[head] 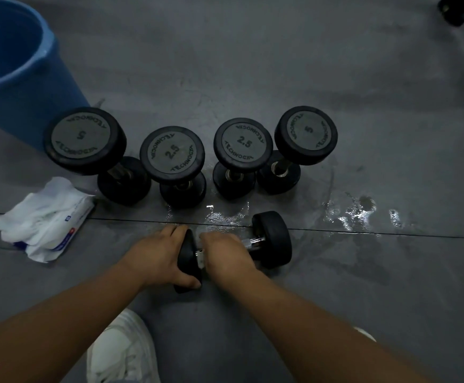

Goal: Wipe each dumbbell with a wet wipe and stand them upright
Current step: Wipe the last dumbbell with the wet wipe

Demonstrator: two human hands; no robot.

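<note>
Nearest, a white shoe [123, 349] sits below two bare forearms reaching forward. The left grip [160, 255], a bare hand, curls over the near head of a lying dumbbell [273, 239], thumb under its edge. Just right of it, the right grip [225, 254] is wrapped round the chrome handle [253, 242]. A speck of white shows by its fingers, but whether a wet wipe sits inside is hard to tell. The dumbbell lies on the grey floor [363, 286], its other head out beyond the right grip. It looks dense, rigid and rubber-coated, likely slick where damp, so the handle seems the surest hold for tipping it upright. Left of the left grip lies an open pack of wet wipes [45, 219]. Beyond both grips, past a wet patch [355, 214], four upright dumbbells [171, 153] stand in a row, marked 5, 2.5, 2.5, 5. Further left is a blue bucket [12, 64], cut off by the frame.
</note>
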